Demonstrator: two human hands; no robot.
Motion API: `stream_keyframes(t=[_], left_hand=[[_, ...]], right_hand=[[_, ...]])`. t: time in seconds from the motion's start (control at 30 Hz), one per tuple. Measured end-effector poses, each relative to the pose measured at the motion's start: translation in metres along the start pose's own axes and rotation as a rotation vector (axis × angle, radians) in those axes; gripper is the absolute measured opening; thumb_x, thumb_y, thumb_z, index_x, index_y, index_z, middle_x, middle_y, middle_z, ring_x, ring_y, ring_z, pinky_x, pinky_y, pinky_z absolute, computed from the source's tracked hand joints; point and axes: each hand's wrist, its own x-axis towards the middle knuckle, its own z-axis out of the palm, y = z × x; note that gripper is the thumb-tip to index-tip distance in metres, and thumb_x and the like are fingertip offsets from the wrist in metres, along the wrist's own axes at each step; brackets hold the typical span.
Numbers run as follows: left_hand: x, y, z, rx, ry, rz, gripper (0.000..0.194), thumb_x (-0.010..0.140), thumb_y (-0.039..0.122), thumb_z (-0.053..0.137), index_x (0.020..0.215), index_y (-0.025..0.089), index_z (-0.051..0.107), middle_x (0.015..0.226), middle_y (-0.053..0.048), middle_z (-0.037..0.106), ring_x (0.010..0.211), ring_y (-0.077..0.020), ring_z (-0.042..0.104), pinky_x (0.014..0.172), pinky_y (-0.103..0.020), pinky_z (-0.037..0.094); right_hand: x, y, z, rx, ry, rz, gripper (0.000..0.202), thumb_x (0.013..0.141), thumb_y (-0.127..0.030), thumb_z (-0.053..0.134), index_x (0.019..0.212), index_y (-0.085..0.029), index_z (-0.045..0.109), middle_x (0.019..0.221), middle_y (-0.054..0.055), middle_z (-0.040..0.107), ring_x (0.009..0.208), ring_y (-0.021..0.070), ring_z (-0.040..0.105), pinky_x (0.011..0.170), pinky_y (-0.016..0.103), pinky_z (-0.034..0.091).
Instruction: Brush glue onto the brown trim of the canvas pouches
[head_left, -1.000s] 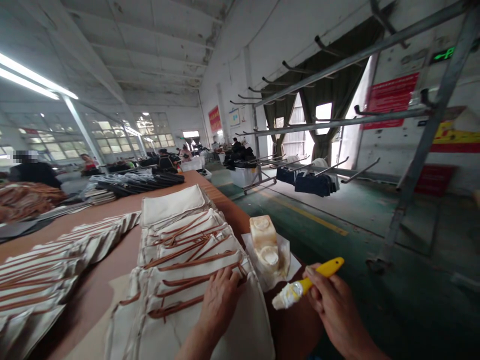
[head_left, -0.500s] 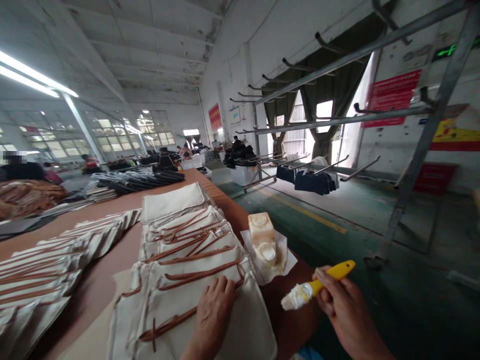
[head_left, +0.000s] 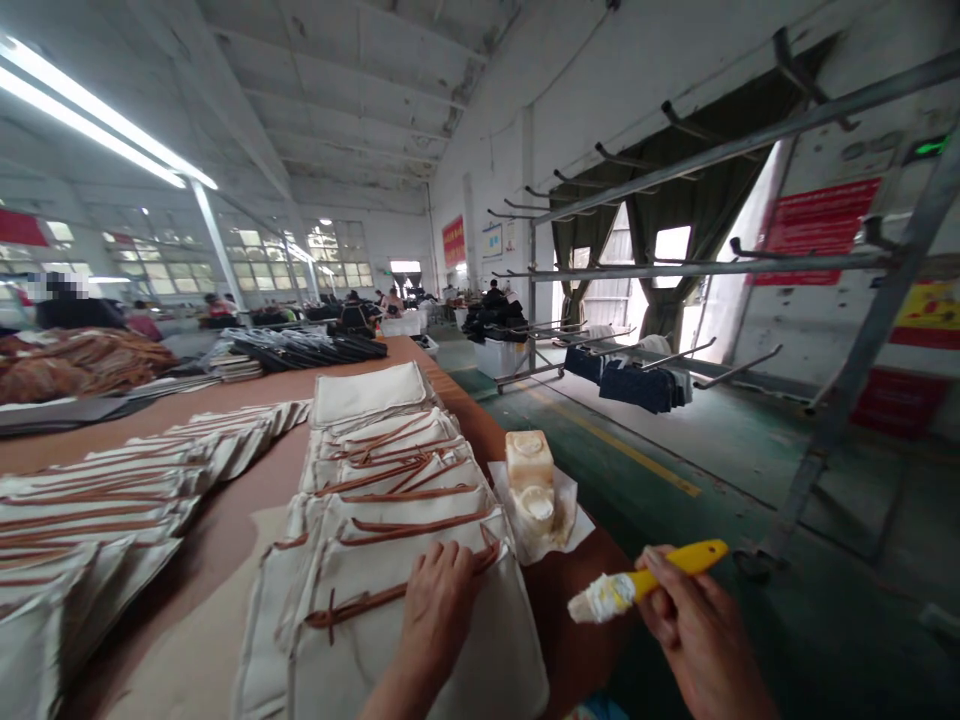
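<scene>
In my right hand [head_left: 694,610] is a yellow-handled paintbrush [head_left: 679,568], its pale bristles caked with white stuff and pointing left, off the table's edge. My left hand [head_left: 442,600] has its fingers curled over a brown strap [head_left: 360,605] that lies across the nearest off-white fabric bag piece [head_left: 495,640]. The strap's ends show on both sides of the hand; the fingertips are partly hidden. Behind it, more off-white pieces with brown straps overlap in a row. A stained, cream-coloured container [head_left: 531,460] with white paste at its opening sits on a paper sheet [head_left: 574,525] right of the row.
Another overlapping row of off-white pieces [head_left: 142,480] lies on the left of the brown table [head_left: 457,385]. Black items [head_left: 315,345] and a brown heap [head_left: 82,365] are farther back. A metal rack [head_left: 825,430] with prongs stands to the right. People sit in the background.
The view has turned slightly left, so most things appear shifted right. My left hand stays at the strap, and my right hand keeps the paintbrush at nearly the same height.
</scene>
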Motion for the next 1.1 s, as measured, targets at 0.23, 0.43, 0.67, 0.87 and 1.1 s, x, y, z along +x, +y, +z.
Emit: stream_keyframes(t=[0.23, 0.43, 0.67, 0.87, 1.1], left_hand=[[-0.057, -0.009, -0.009, -0.063, 0.292, 0.073, 0.029, 0.1, 0.034, 0.044, 0.083, 0.025, 0.066, 0.083, -0.005, 0.068, 0.082, -0.0198, 0.059, 0.079, -0.035, 0.042], [-0.062, -0.006, -0.023, 0.027, 0.263, 0.145, 0.026, 0.098, 0.026, 0.047, 0.08, 0.025, 0.066, 0.078, -0.003, 0.067, 0.078, -0.0198, 0.058, 0.077, -0.037, 0.041], [-0.065, -0.011, -0.005, -0.01, 0.177, 0.465, 0.028, 0.094, 0.01, 0.042, 0.103, 0.025, 0.065, 0.111, -0.005, 0.07, 0.092, -0.0178, 0.064, 0.085, -0.032, 0.049], [-0.054, -0.01, -0.018, -0.104, -0.01, 0.138, 0.019, 0.093, 0.015, 0.045, 0.093, 0.024, 0.062, 0.09, -0.002, 0.068, 0.081, -0.0161, 0.065, 0.072, -0.026, 0.049], [-0.013, -0.002, -0.035, -0.283, -0.115, -0.042, 0.013, 0.088, 0.015, 0.048, 0.09, 0.024, 0.058, 0.123, -0.004, 0.061, 0.111, -0.0207, 0.056, 0.089, -0.032, 0.044]], right_hand=[[-0.002, -0.008, -0.006, -0.017, 0.039, 0.02, 0.039, 0.067, -0.042, 0.09, 0.073, -0.014, 0.063, 0.054, -0.006, 0.039, 0.044, 0.0058, 0.032, 0.037, 0.015, 0.029], [-0.006, -0.008, -0.003, 0.007, 0.007, 0.025, 0.035, 0.072, -0.039, 0.088, 0.076, -0.015, 0.062, 0.057, -0.006, 0.04, 0.044, 0.0051, 0.032, 0.037, 0.014, 0.03], [-0.001, -0.01, -0.01, -0.032, 0.026, 0.004, 0.034, 0.072, -0.04, 0.087, 0.078, -0.016, 0.064, 0.056, -0.006, 0.04, 0.046, 0.0065, 0.033, 0.038, 0.015, 0.031], [-0.001, -0.003, -0.008, -0.03, -0.007, 0.012, 0.032, 0.074, -0.039, 0.086, 0.08, -0.015, 0.065, 0.056, -0.006, 0.04, 0.045, 0.0059, 0.032, 0.038, 0.016, 0.03], [0.004, 0.003, 0.01, -0.024, -0.06, 0.005, 0.037, 0.075, -0.044, 0.085, 0.078, -0.014, 0.064, 0.056, -0.006, 0.04, 0.045, 0.006, 0.032, 0.038, 0.016, 0.027]])
